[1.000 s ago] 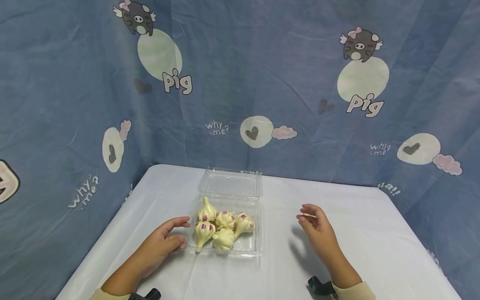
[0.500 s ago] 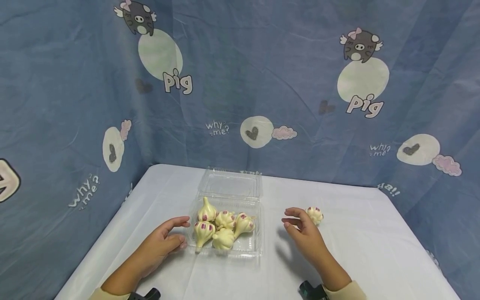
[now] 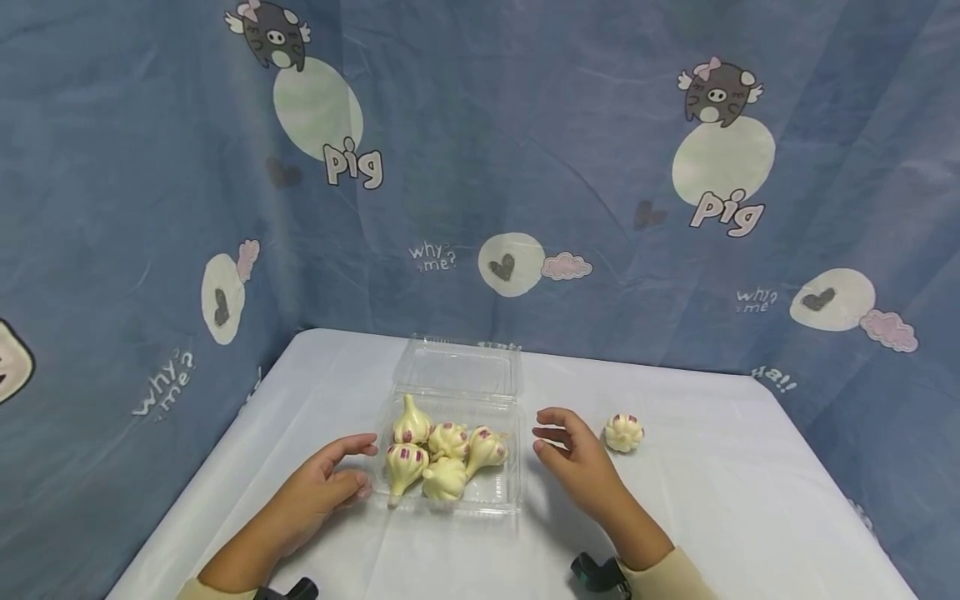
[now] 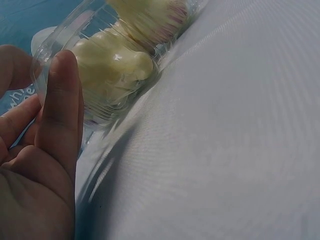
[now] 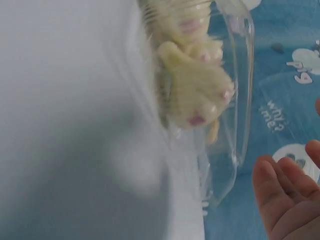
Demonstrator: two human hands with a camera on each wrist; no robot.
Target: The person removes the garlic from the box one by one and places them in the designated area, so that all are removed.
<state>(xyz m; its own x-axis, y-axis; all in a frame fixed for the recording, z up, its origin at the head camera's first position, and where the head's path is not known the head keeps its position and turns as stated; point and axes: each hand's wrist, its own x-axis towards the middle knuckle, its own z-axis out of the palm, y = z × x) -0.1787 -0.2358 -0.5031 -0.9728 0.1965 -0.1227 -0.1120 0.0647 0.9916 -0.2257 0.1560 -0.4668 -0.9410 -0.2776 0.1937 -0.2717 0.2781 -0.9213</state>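
A clear plastic box (image 3: 497, 498) with its lid (image 3: 457, 369) laid back holds several garlic bulbs (image 3: 446, 478), which lie in its base. At the box's left edge is my left hand (image 3: 311, 497), fingers loosely bent around that side; the left wrist view shows its fingertips at the plastic rim (image 4: 44, 55). My right hand (image 3: 588, 475) hovers just right of the box, fingers relaxed and holding nothing. In the right wrist view this hand (image 5: 292, 200) is apart from the box wall (image 5: 245, 100). One garlic bulb (image 3: 624, 433) lies on the cloth behind and right of the right hand.
A white cloth (image 3: 720, 492) covers the table. Behind it and at both sides hangs a blue curtain (image 3: 450, 125) with pig and cloud prints.
My right hand has moved left toward the box, and the single garlic bulb it hid before has come into full view. The left hand has stayed at the box.
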